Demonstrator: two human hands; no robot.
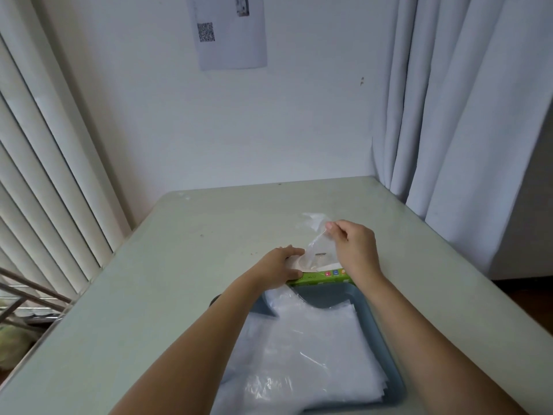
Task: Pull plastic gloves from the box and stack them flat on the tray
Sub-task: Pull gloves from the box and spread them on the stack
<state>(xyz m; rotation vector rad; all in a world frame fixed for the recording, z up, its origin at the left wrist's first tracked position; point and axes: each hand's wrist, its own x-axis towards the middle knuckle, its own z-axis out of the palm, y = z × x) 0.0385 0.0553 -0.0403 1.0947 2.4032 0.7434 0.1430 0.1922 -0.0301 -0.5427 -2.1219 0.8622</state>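
The box (321, 278) sits on the table (179, 265) at the tray's (393, 357) 12 o'clock, touching its far rim. A clear glove (314, 245) rises out of the box top and leans toward 1 o'clock. The right hand (354, 247) pinches the glove's upper part between thumb and forefinger, with the other fingers curled in behind. It is above the box, at about 1 o'clock from the opening. The left hand (281, 266) grips the box's 9 o'clock end, fingers curved over the top and thumb on the near green face. The glove stands between the two hands, its lower end just beside the left fingertips.

On the tray lies the stack (302, 354) of flat gloves. It covers most of the floor and spills over the rim at 9 o'clock, onto the table.

Much is hard to read. The pulled glove is see-through and blurred, so its outline and its free top end fade into the table. The right wrist covers the box's 3 o'clock end, and the print on the box is too small to make out. The left forearm crosses the tray's 10 o'clock corner, and the bottom edge of the picture cuts off the tray's near side. How many gloves are in the stack cannot be told.

Blinds (45, 151) hang at 9 o'clock, a curtain (454, 115) at 3 o'clock, and a paper (230, 40) with a square code is on the wall at 12 o'clock.
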